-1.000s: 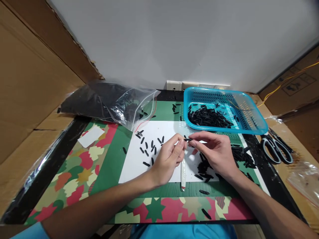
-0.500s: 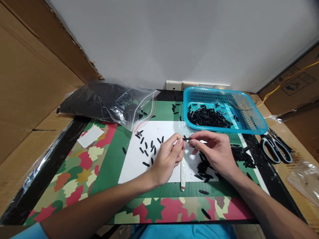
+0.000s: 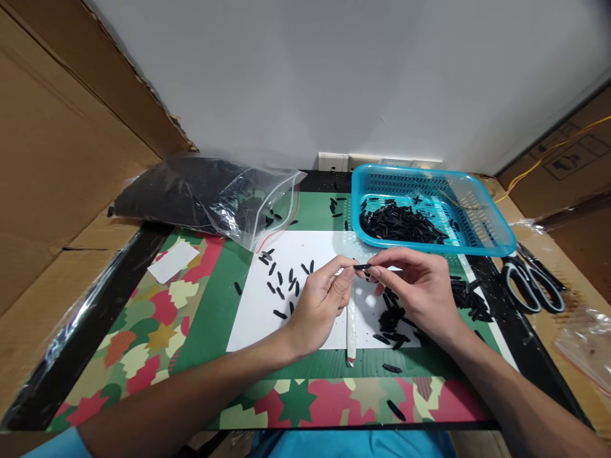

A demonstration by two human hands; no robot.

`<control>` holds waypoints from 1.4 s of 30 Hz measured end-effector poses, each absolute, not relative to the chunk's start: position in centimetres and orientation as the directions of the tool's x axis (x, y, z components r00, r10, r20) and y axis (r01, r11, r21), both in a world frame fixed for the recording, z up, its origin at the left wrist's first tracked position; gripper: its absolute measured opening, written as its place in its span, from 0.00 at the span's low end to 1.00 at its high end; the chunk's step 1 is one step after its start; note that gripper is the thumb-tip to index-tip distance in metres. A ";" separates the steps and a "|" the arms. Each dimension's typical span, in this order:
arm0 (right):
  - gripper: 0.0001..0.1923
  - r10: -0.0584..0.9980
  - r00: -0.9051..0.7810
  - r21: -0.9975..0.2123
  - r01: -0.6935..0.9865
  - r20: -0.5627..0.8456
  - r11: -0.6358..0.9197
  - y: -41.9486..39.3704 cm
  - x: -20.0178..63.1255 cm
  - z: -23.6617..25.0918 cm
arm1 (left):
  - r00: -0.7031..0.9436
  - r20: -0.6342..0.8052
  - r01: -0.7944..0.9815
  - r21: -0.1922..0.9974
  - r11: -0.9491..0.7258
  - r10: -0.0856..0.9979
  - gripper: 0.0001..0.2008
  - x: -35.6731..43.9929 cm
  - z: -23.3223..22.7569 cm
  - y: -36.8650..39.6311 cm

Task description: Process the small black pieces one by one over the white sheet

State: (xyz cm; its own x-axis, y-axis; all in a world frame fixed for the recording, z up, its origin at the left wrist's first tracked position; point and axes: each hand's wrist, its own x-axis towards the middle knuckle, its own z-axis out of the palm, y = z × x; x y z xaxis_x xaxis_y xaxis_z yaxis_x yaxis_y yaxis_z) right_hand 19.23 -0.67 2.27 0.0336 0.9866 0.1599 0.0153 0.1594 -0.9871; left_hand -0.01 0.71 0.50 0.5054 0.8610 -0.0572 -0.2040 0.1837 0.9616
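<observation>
My left hand (image 3: 322,300) and right hand (image 3: 422,289) pinched one black piece (image 3: 361,267), a heap (image 3: 401,224) in the basket (image 3: 405,183), others (image 3: 279,314) loose on paper (image 3: 258,327)

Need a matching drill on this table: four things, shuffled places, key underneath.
1. blue perforated plastic basket
2. clear zip-top plastic bag with black contents
3. black-and-grey-handled metal scissors
4. small slim black piece

A. between fingertips of left hand and right hand
B. in front of white wall sockets
C. by the basket's near right corner
D. rear left, beside brown cardboard panel

Pairs: 1-B, 2-D, 3-C, 4-A
</observation>
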 end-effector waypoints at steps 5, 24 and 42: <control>0.01 0.989 0.033 -0.990 0.004 0.144 0.144 -0.7 19.2 2.4 | 0.500 -0.048 -0.224 0.957 0.182 0.865 0.15 0.0 0.4 0.7; 0.07 0.995 -0.052 -0.996 -0.017 0.084 0.083 -0.7 19.1 2.5 | 0.423 -0.077 -0.124 0.982 0.142 0.903 0.16 -0.1 0.6 0.5; 0.17 0.995 -0.100 -1.000 0.016 0.024 0.025 -0.6 19.0 2.2 | 0.459 -0.080 -0.049 0.992 0.116 0.885 0.16 -0.2 0.6 0.3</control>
State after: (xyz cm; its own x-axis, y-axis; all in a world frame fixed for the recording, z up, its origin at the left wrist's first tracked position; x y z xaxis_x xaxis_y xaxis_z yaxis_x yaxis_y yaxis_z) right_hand 19.04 -0.59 2.24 -0.1003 0.9947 0.0237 0.0164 0.0255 -0.9995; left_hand -0.21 0.33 0.56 0.4594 0.8846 -0.0805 -0.0493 0.1159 0.9920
